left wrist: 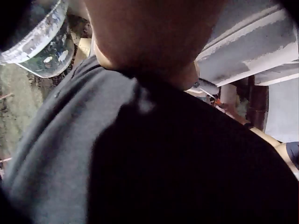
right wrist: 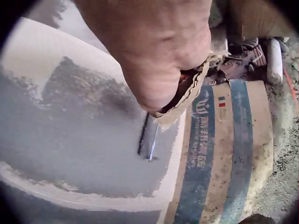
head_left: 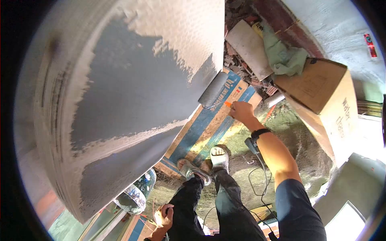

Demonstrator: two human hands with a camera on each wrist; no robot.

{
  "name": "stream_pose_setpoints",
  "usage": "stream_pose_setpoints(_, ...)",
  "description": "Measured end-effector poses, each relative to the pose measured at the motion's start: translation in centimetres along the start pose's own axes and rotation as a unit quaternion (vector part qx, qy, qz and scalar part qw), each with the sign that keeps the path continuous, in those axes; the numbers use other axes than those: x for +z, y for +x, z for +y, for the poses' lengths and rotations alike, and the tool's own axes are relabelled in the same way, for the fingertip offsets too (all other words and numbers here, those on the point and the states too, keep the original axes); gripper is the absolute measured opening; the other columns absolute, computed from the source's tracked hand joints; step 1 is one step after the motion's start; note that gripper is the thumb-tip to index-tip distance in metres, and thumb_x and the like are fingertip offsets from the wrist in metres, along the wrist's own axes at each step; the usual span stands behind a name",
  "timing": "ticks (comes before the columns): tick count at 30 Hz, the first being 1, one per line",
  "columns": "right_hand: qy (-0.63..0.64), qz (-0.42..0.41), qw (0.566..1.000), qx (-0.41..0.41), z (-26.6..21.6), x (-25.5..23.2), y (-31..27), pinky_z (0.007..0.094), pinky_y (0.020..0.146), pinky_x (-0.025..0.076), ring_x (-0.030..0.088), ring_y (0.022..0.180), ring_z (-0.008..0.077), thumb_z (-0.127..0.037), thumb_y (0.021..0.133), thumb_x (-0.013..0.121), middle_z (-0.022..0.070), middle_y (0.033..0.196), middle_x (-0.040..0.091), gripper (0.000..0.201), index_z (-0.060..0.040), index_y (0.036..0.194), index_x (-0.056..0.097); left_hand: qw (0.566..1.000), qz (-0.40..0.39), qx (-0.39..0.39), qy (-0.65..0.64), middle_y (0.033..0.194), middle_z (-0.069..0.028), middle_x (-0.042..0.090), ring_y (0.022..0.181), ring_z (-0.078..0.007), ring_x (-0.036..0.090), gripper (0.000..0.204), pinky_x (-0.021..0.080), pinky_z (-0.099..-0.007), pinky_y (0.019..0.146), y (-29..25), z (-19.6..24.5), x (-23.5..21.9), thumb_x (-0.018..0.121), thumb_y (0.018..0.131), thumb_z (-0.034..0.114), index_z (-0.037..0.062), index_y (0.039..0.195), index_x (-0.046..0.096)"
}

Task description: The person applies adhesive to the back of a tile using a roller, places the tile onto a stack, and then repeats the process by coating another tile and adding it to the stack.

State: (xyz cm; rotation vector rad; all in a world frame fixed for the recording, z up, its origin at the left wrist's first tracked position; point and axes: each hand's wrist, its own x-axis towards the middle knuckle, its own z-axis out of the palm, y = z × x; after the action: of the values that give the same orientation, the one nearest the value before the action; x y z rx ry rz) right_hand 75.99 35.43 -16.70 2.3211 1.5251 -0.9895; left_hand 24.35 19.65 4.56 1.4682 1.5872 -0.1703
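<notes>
My right hand grips the orange handle of a paint roller. Its grey roller sleeve lies along the right edge of a wall face coated partly in grey paint, with pale bare patches around the grey. In the right wrist view, my right hand is curled and hides most of the handle, while a thin metal rod shows below it. Low in the head view, my left hand hangs beside the left thigh with its fingers loosely bent, holding nothing. Dark trousers fill much of the left wrist view.
Blue-striped cardboard covers the floor at the wall's foot. A paint-splashed bucket stands near my left hand. To the right are a large cardboard box, a green cloth, rubble and a dangling cable.
</notes>
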Motion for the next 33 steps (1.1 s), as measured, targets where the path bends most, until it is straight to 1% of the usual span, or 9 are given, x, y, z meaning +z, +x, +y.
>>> stream_pose_setpoints(6, 0.049, 0.046, 0.997, -0.048, -1.8, -9.2, -8.4, 0.0448, 0.067, 0.053, 0.068, 0.073, 0.0315, -0.036, 0.08, 0.068, 0.0118, 0.075, 0.068, 0.03, -0.0076, 0.089, 0.066, 0.997, -0.027, 0.057, 0.037, 0.087, -0.0147, 0.07, 0.082, -0.0358, 0.066, 0.015, 0.053, -0.0432, 0.075, -0.6, 2.1, 2.8, 0.06, 0.085, 0.019, 0.007, 0.09, 0.068)
stream_pose_setpoints(12, 0.09, 0.15, 0.978, -0.112, -3.3, -15.1, -14.5, 0.0454, 0.064, 0.05, 0.066, 0.071, 0.0343, -0.031, 0.084, 0.061, 0.0145, 0.074, 0.065, 0.026, -0.0052, 0.083, 0.06, 0.987, -0.088, 0.006, 0.138, 0.09, -0.0127, 0.071, 0.086, -0.0356, 0.066, 0.019, 0.053, -0.0467, 0.078, -1.6, 1.0, 5.4, 0.059, 0.085, 0.027, 0.0115, 0.091, 0.07)
stream_pose_setpoints(13, 0.088, 0.153, 0.977, -0.115, -3.6, -16.3, -15.4, 0.0454, 0.064, 0.05, 0.066, 0.071, 0.0343, -0.031, 0.084, 0.061, 0.0145, 0.074, 0.065, 0.026, -0.0052, 0.083, 0.06, 0.988, -0.095, -0.01, 0.121, 0.09, -0.0142, 0.071, 0.085, -0.036, 0.066, 0.02, 0.053, -0.0471, 0.077, -1.4, -1.4, 6.8, 0.059, 0.086, 0.027, 0.0118, 0.09, 0.07)
stream_pose_setpoints(16, 0.139, 0.141, 0.973, -0.118, -4.4, -19.6, -17.9, 0.045, 0.063, 0.05, 0.066, 0.07, 0.0329, -0.032, 0.085, 0.06, 0.0136, 0.073, 0.065, 0.026, -0.0057, 0.083, 0.06, 0.986, -0.054, 0.049, 0.147, 0.091, -0.0156, 0.071, 0.087, -0.0359, 0.067, 0.022, 0.053, -0.0476, 0.078, -2.3, -1.5, 7.3, 0.057, 0.087, 0.028, 0.0116, 0.09, 0.07)
stream_pose_setpoints(17, 0.146, 0.151, 0.97, -0.12, -4.7, -20.6, -18.7, 0.0444, 0.062, 0.05, 0.065, 0.069, 0.0324, -0.031, 0.085, 0.06, 0.0132, 0.073, 0.065, 0.025, -0.0059, 0.082, 0.06, 0.987, -0.05, 0.051, 0.146, 0.091, -0.0156, 0.071, 0.087, -0.0359, 0.067, 0.022, 0.053, -0.0476, 0.078, -2.1, -1.6, 7.4, 0.057, 0.087, 0.028, 0.0116, 0.09, 0.07)
stream_pose_setpoints(19, 0.151, 0.163, 0.967, -0.127, -5.4, -22.8, -20.2, 0.0439, 0.062, 0.05, 0.065, 0.069, 0.032, -0.031, 0.085, 0.061, 0.0129, 0.073, 0.065, 0.025, -0.0062, 0.082, 0.06, 0.982, -0.112, -0.022, 0.152, 0.09, -0.0162, 0.071, 0.084, -0.0365, 0.067, 0.023, 0.053, -0.0481, 0.076, -1.7, -1.8, 7.7, 0.056, 0.088, 0.03, 0.0116, 0.089, 0.071)
stream_pose_setpoints(22, 0.174, 0.171, 0.962, -0.125, -6.1, -25.5, -22.4, 0.0428, 0.061, 0.05, 0.064, 0.068, 0.0324, -0.029, 0.084, 0.061, 0.014, 0.074, 0.065, 0.023, -0.0058, 0.081, 0.06, 0.983, -0.096, 0.02, 0.156, 0.09, -0.0174, 0.071, 0.082, -0.0364, 0.067, 0.024, 0.054, -0.0476, 0.073, -2.2, 0.3, 6.2, 0.057, 0.088, 0.029, 0.0105, 0.09, 0.07)
stream_pose_setpoints(28, 0.212, 0.215, 0.94, -0.161, -7.4, -30.1, -25.6, 0.0419, 0.059, 0.049, 0.064, 0.066, 0.034, -0.024, 0.083, 0.064, 0.0154, 0.074, 0.065, 0.02, -0.005, 0.089, 0.064, 0.981, -0.12, -0.005, 0.151, 0.094, -0.017, 0.07, 0.086, -0.0363, 0.067, 0.023, 0.054, -0.048, 0.076, -2.4, 1.9, 5.1, 0.057, 0.089, 0.029, 0.0102, 0.094, 0.069)
stream_pose_setpoints(33, 0.219, 0.255, 0.926, -0.172, -8.2, -32.2, -27.4, 0.0422, 0.061, 0.051, 0.065, 0.067, 0.0347, -0.023, 0.081, 0.066, 0.0154, 0.076, 0.066, 0.027, -0.0048, 0.1, 0.067, 0.983, -0.101, 0.026, 0.149, 0.093, -0.0146, 0.071, 0.086, -0.0363, 0.067, 0.022, 0.054, -0.0481, 0.075, -2.5, 0.5, 5.9, 0.058, 0.088, 0.031, 0.0124, 0.094, 0.068)
